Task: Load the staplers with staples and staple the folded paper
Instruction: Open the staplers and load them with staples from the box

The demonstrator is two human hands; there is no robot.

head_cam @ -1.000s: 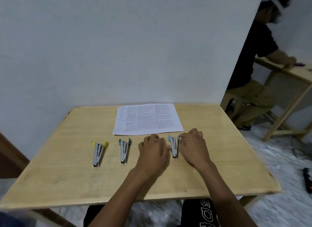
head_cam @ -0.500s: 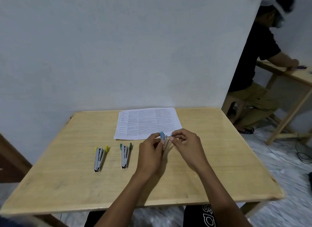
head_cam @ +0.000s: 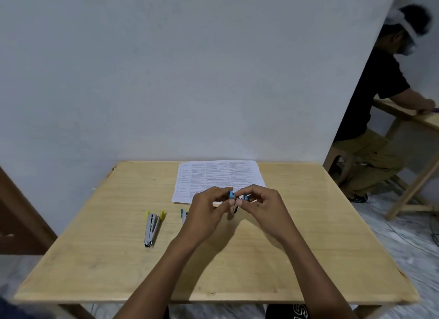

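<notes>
A small metal stapler with blue ends (head_cam: 234,200) is lifted off the wooden table (head_cam: 308,235), held between my left hand (head_cam: 209,207) and my right hand (head_cam: 263,206); fingertips of both pinch it. A stapler with yellow ends (head_cam: 152,226) lies flat at the left. A stapler with green ends (head_cam: 183,215) lies next to it, mostly hidden behind my left hand. A printed sheet of paper (head_cam: 213,178) lies flat at the table's far edge, just beyond my hands.
A white wall (head_cam: 190,81) stands right behind the table. At the right, another person (head_cam: 380,117) sits at a second wooden table (head_cam: 415,119). A brown wooden piece (head_cam: 19,219) is at the left edge.
Both hands rested on the table beside the blue stapler; they have picked it up and raised it between the fingertips. The view has tilted so the table sits lower.
</notes>
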